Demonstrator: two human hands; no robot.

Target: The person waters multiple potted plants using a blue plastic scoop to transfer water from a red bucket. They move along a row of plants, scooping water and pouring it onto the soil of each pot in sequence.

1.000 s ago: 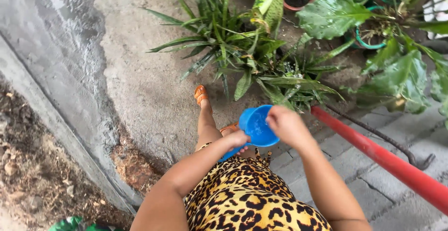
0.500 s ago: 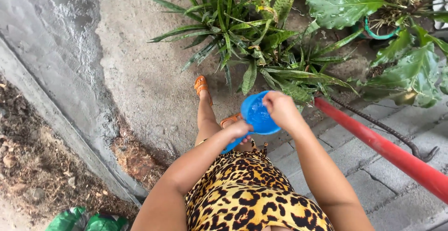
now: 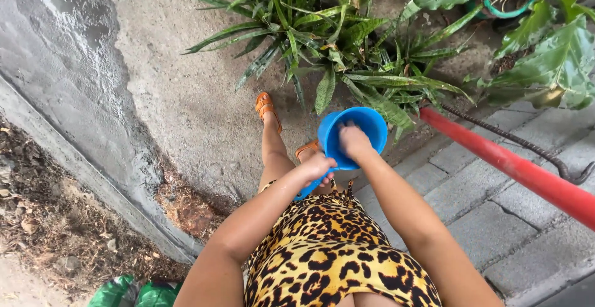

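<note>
While left hand (image 3: 317, 166) grips blue dipper (image 3: 352, 137) handle, right hand (image 3: 354, 141) reaching inside, contents hidden.

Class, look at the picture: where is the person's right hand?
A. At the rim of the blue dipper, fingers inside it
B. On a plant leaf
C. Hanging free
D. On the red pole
A: the right hand sits on the rim of the blue dipper with fingers dipping inside, while the left hand grips its handle.
</note>
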